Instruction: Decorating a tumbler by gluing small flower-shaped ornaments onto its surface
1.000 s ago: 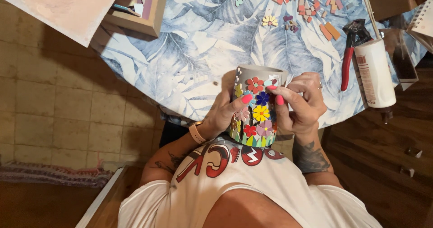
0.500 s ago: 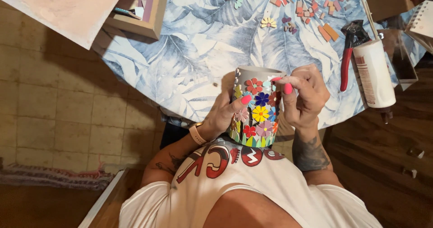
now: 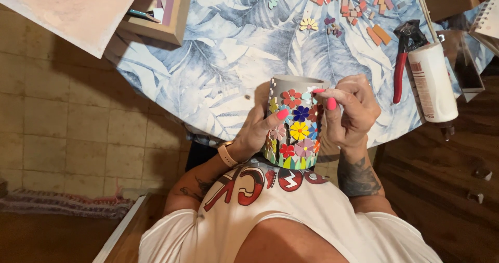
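A grey pot (image 3: 294,121) covered with colourful mosaic flowers is held upright in front of my chest. My left hand (image 3: 257,132) grips its left side, thumb pressed on the flowers. My right hand (image 3: 349,109) is against the pot's upper right, its fingertips pinching a small pale mosaic piece (image 3: 313,90) near the rim. A watch band sits on my left wrist.
The round table has a blue leaf-print cloth (image 3: 228,60). On it lie loose mosaic pieces (image 3: 364,3), a small flower of tiles (image 3: 309,24), red-handled nippers (image 3: 402,60), a white glue bottle (image 3: 432,81) and a wooden frame (image 3: 161,13). Tiled floor is at left.
My right hand has lifted from the pot's side to its upper rim, bringing a small pale piece there. The left hand and pot stay still.
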